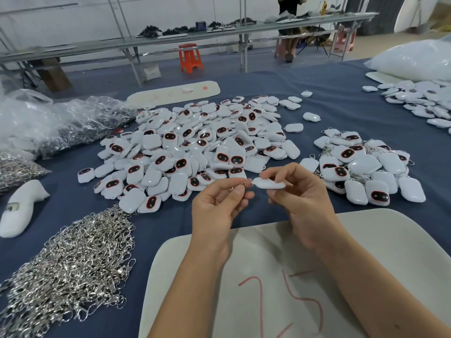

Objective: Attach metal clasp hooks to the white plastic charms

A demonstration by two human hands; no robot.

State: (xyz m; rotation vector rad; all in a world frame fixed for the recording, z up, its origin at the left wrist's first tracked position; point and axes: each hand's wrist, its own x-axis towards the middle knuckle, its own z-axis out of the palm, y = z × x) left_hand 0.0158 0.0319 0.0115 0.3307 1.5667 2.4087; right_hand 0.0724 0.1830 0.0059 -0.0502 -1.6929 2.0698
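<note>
Above the bench [329, 93], the right hand [300, 198] pinches a white charm [269, 184] — the left hand [219, 206] grips a metal clasp hook [240, 186], its ring touching the charm's end — loose hooks [73, 259] piled nearby

Both forearms reach forward, left hand [217, 203] and right hand [300, 191] raised close together, fingers [240, 191] pinched.

Clasp hook [240, 187] mostly hidden by left fingers [238, 191]; hook-to-charm [269, 184] junction too small to tell.
</note>
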